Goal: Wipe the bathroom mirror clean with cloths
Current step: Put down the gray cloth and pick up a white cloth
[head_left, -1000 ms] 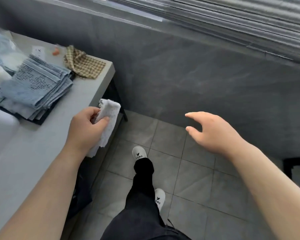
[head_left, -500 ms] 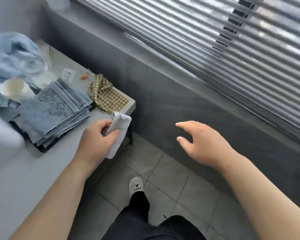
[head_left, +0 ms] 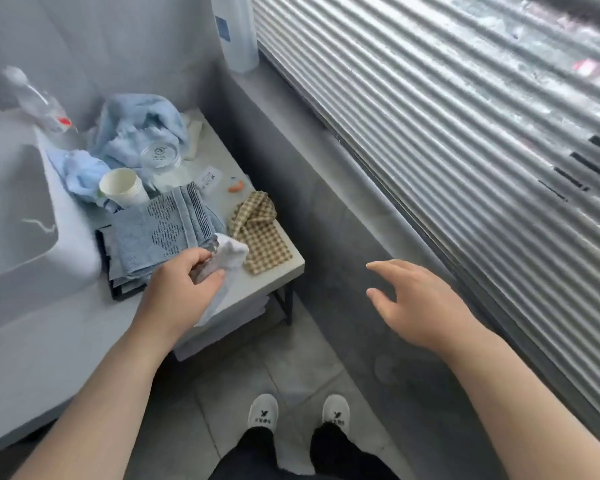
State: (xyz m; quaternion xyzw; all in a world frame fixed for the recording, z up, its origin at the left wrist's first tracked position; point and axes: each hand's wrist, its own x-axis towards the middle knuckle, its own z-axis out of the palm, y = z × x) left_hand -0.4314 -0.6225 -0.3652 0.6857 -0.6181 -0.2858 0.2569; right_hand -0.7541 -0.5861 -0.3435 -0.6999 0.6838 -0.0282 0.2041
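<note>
Over the desk (head_left: 288,271) corner we log left hand (head_left: 179,292) gripping the white cloth (head_left: 231,256) beside the towel stack (head_left: 156,233); right hand (head_left: 420,303) spread, empty.

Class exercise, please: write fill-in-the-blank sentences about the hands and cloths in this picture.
The left hand grips a ____ cloth.
The right hand is open and holds ____.
The checked cloth lies beside folded ____ towels.
Missing words: white, nothing, blue.
</note>
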